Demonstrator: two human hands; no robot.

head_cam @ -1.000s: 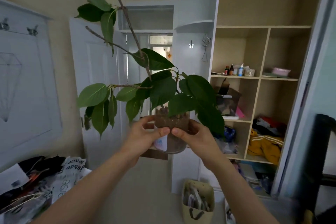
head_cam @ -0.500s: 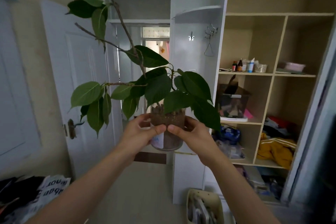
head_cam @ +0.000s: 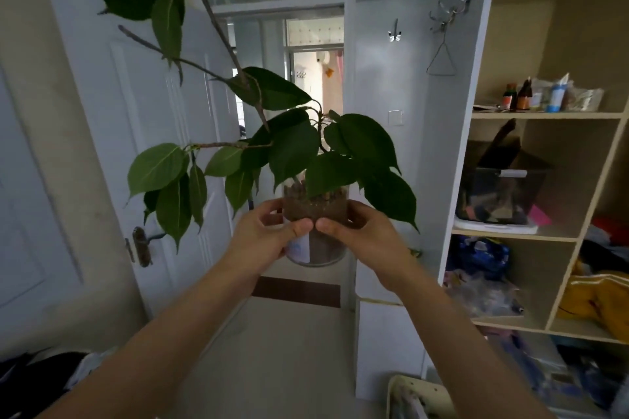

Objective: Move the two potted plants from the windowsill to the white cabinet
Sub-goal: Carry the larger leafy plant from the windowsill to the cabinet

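A potted plant (head_cam: 316, 211) with large green leaves and bare branches sits in a clear round pot of brown soil, held up in front of me at chest height. My left hand (head_cam: 269, 235) grips the pot's left side and my right hand (head_cam: 360, 238) grips its right side, thumbs nearly touching at the front. The white cabinet (head_cam: 425, 153), a tall unit with hooks, stands just behind and to the right of the plant. Only this one plant is in view; the windowsill is out of sight.
A white door (head_cam: 136, 133) with a handle stands open at the left of the doorway. Open wooden shelves (head_cam: 544, 235) at the right hold bottles, a box and clothes. A bag (head_cam: 418, 398) stands on the floor at the cabinet's foot. Clothes lie at the lower left.
I have moved closer to the doorway and the white cabinet while carrying the plant. Both hands keep the same hold on the pot.
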